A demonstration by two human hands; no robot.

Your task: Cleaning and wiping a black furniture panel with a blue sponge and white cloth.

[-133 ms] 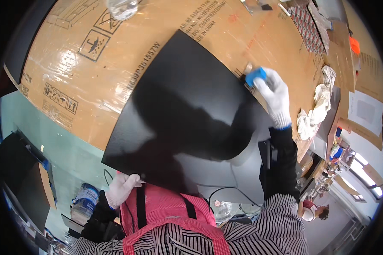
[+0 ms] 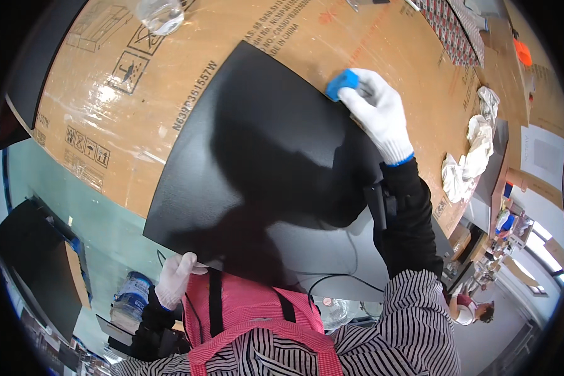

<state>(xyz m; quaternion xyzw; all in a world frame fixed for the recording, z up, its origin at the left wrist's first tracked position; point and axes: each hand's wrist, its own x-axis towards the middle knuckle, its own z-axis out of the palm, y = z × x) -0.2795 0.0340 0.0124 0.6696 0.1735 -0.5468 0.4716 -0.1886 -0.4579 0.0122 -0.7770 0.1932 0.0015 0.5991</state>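
A large black panel [image 2: 232, 150] with a smooth, slightly glossy face lies on cardboard in front of me, and my shadow falls across it. My right hand [image 2: 379, 113], in a white knitted glove, pinches a small blue block [image 2: 342, 84], possibly a sponge or sanding block. The block rests against the panel's far right edge. My left hand [image 2: 177, 279], gloved too, grips the panel's near edge toward the left corner, its fingertips closed there; the thumb and fingers are partly hard to make out.
Printed cardboard [image 2: 131, 113] under clear film lies beneath the panel. A clear round container [image 2: 160, 15] stands at the far left, and crumpled white cloths [image 2: 470, 156] lie at right. A blue-labelled bucket [image 2: 131, 294] is at lower left. A person [image 2: 471, 308] is at lower right.
My right hand has slid left and farther away along the panel's edge with the blue block. My left hand stays at the near edge.
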